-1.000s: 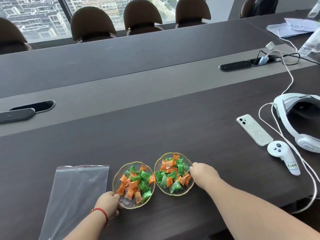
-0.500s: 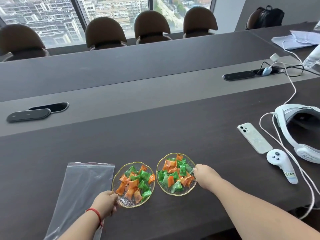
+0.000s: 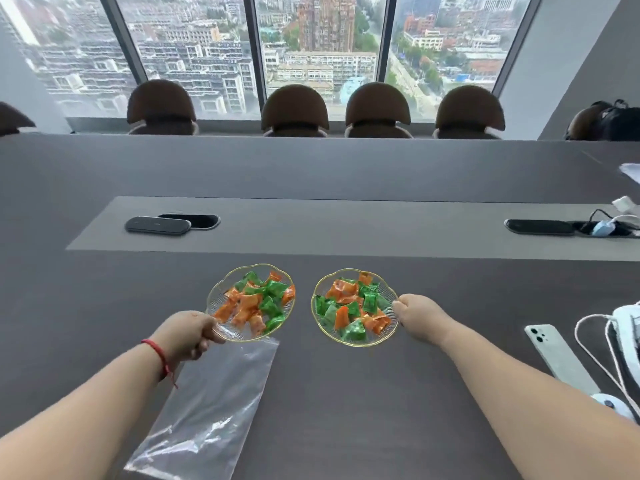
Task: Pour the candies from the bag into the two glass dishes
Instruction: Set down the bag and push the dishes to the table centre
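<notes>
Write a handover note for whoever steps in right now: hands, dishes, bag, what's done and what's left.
Left hand grips the left dish by its near rim; right hand grips the right dish by its right rim.
Both hold orange and green candies. The bag lies flat on the table, seemingly empty.
Done: pouring. Left: likely only letting go.

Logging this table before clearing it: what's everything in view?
Glass dishes: two, clear with gold rims, left dish and right dish side by side.
Candies: many, orange and green, in both dishes.
Bag: one, clear, empty, flat near left dish.
Phone: one, white, face down, right.
Headset: one, white, right edge.
Controller: one, white, bottom right, partly seen.
Socket covers: two, black, grey centre strip.
Chairs: six, brown, far side.
Left hand: one, grips left dish rim.
Right hand: one, pinches right dish rim.
</notes>
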